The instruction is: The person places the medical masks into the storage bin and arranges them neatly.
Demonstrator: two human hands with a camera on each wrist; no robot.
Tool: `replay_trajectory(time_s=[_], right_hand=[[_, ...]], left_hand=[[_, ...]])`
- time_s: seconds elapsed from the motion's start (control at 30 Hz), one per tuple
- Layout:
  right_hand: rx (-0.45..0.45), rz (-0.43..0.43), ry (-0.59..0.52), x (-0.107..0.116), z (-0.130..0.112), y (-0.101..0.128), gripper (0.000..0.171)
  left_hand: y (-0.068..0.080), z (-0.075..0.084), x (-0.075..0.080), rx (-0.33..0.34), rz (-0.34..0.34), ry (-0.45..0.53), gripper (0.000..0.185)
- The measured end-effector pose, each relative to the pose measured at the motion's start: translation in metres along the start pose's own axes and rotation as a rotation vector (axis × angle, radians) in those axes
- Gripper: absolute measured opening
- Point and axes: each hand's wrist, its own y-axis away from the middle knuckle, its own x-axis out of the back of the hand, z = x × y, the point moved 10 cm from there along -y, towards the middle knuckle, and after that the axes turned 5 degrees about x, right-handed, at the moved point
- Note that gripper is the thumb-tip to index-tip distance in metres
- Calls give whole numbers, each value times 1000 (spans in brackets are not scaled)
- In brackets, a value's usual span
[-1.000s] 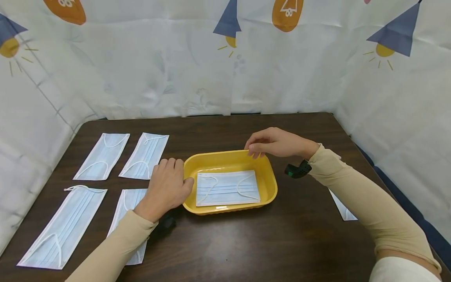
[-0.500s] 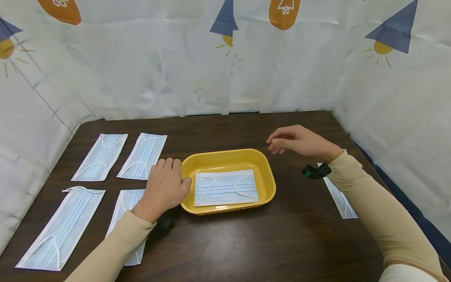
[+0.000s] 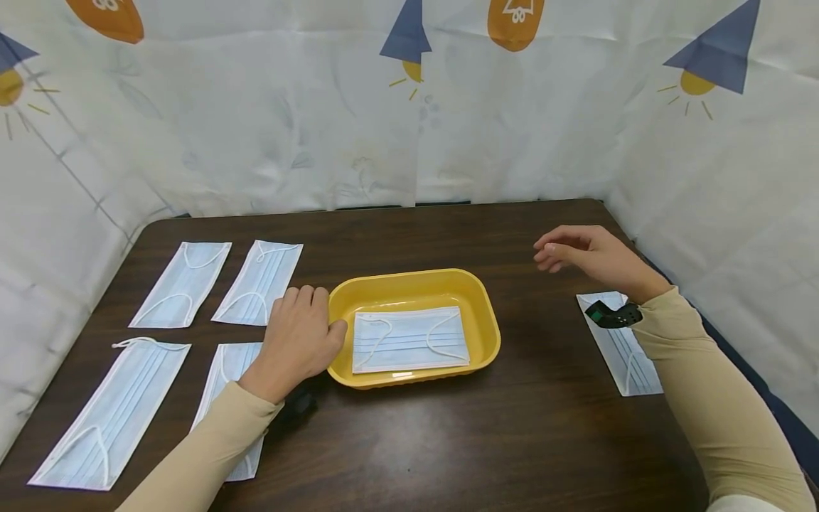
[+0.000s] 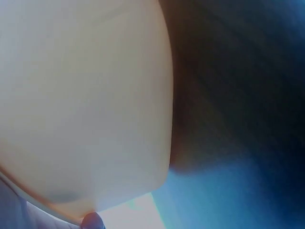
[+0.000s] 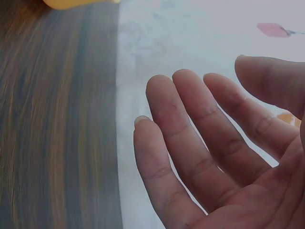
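A yellow plastic tray (image 3: 409, 277) sits mid-table with one pale-blue face mask (image 3: 412, 341) lying flat inside, its ear loops on top. At the tray's left end, my left hand (image 3: 303, 341) grips the rim, thumb at the edge. The left wrist view is mostly filled by the pale tray wall (image 4: 86, 105), with a fingertip at the bottom. My right hand (image 3: 591, 256) is raised above the table's right side, fingers loosely bent and holding nothing; its palm (image 5: 267, 205) faces the right wrist view. Beneath that wrist lies another face mask (image 3: 623, 363), partly covered by the wrist camera and sleeve.
Several more face masks lie on the left of the dark wooden table (image 3: 409, 455): two at the back, a long one (image 3: 111, 419) in front, and one (image 3: 233, 363) partly under my left forearm. A white patterned curtain (image 3: 288, 128) encloses the back and sides.
My right hand has moved right, away from the tray's back right corner, uncovering more of the mask on the right. The left hand stays on the tray rim.
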Motion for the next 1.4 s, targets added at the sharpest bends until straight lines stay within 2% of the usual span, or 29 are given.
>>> replay_trajectory(time_s=[0.33, 0.57, 0.8, 1.13, 1.4], right_hand=[[12, 94, -90, 19, 22, 20, 34], [2, 165, -63, 31, 43, 38, 34], [-12, 272, -80, 44, 67, 56, 27], [-99, 344, -37, 59, 101, 83, 34], [-146, 374, -18, 72, 124, 95, 42]], left_hand=[[0, 0, -2, 5, -8, -8, 28], [0, 0, -1, 4, -4, -5, 30], [0, 1, 0, 13, -10, -7, 29], [-1, 1, 0, 11, -15, -11, 29], [-3, 0, -2, 15, -16, -5, 30]])
